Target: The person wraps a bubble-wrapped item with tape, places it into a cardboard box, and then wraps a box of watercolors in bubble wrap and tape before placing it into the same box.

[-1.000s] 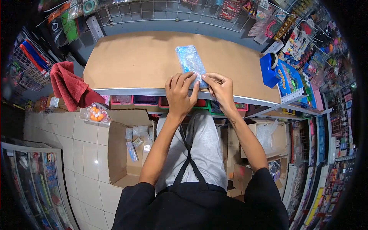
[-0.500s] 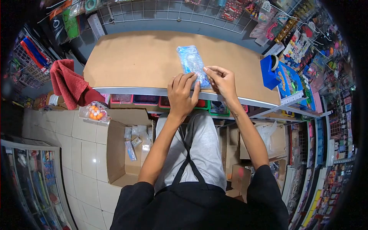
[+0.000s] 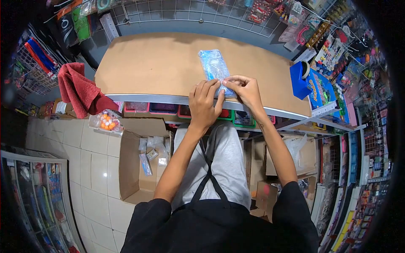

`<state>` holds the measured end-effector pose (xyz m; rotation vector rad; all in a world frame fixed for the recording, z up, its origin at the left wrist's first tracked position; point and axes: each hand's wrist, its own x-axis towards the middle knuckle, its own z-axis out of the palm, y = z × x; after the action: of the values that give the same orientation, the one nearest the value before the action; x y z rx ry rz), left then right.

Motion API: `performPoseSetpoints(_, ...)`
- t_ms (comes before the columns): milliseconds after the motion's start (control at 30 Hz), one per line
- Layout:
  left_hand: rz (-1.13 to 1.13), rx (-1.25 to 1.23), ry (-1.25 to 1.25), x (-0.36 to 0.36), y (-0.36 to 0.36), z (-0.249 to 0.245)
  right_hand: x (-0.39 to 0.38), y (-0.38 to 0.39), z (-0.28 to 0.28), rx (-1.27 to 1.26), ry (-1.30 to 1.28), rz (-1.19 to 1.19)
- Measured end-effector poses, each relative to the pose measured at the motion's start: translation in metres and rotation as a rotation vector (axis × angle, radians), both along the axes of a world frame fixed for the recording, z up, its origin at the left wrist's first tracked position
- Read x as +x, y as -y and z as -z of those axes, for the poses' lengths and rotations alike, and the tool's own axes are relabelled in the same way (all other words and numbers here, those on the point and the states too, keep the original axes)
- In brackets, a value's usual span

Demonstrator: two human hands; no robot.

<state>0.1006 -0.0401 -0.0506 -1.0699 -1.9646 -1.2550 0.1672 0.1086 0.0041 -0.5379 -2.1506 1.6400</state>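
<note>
A blue-and-white packet in clear, shiny plastic point(image 3: 214, 65) lies on the brown table top near its front edge. My left hand point(image 3: 204, 101) rests over the packet's near end, its fingers curled and the thumb against the wrap. From the other side, my right hand point(image 3: 248, 92) pinches the plastic between thumb and index finger, close to the left fingertips. What exactly is inside the wrap cannot be made out.
A blue tape dispenser point(image 3: 299, 80) stands at the table's right end. A red cloth point(image 3: 79, 90) hangs at the left. Below are an open cardboard box point(image 3: 128, 168) with small packets and a bag of orange and white balls point(image 3: 108, 122). Shelves flank both sides.
My right thumb and fingers have moved slightly left along the packet, closer to my left fingers. The whole view has shifted a little; the packet stays on the table.
</note>
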Motion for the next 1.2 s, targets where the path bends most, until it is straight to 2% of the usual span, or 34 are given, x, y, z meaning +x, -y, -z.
performPoseSetpoints(233,0.006,-0.02,-0.003,-0.001,0.001,0.002,-0.005,-0.005,0.012,0.171,0.015,0.07)
performPoseSetpoints(300,0.018,-0.019,0.002,-0.001,0.001,0.0,-0.005,-0.002,0.008,0.21,-0.098,0.167)
performPoseSetpoints(367,0.021,-0.027,-0.006,-0.001,0.002,0.0,-0.006,-0.002,0.002,0.132,-0.07,0.195)
performPoseSetpoints(433,0.024,-0.045,-0.028,-0.001,0.004,-0.002,-0.006,-0.01,-0.005,-0.063,0.098,0.158)
performPoseSetpoints(567,0.038,-0.089,-0.03,-0.001,0.006,0.0,-0.023,-0.013,0.019,0.189,-0.078,0.203)
performPoseSetpoints(667,0.051,-0.177,-0.053,-0.002,0.012,-0.007,-0.019,-0.014,0.01,-0.018,0.002,0.153)
performPoseSetpoints(733,0.055,-0.26,-0.106,-0.008,0.015,-0.013,-0.018,-0.017,0.017,-0.025,-0.025,0.137)
performPoseSetpoints(867,0.106,-0.271,-0.253,-0.015,0.015,-0.01,-0.013,-0.022,0.025,0.024,-0.065,0.167)
performPoseSetpoints(1000,0.144,-0.304,-0.26,-0.018,0.022,-0.007,-0.004,-0.017,0.021,0.087,-0.063,0.18)
performPoseSetpoints(1100,0.095,-0.388,-0.321,-0.016,0.035,0.0,-0.004,-0.018,0.024,0.083,-0.104,0.136)
performPoseSetpoints(1200,0.063,-0.352,-0.348,-0.01,0.058,-0.005,-0.004,-0.019,0.03,0.047,-0.143,0.08)
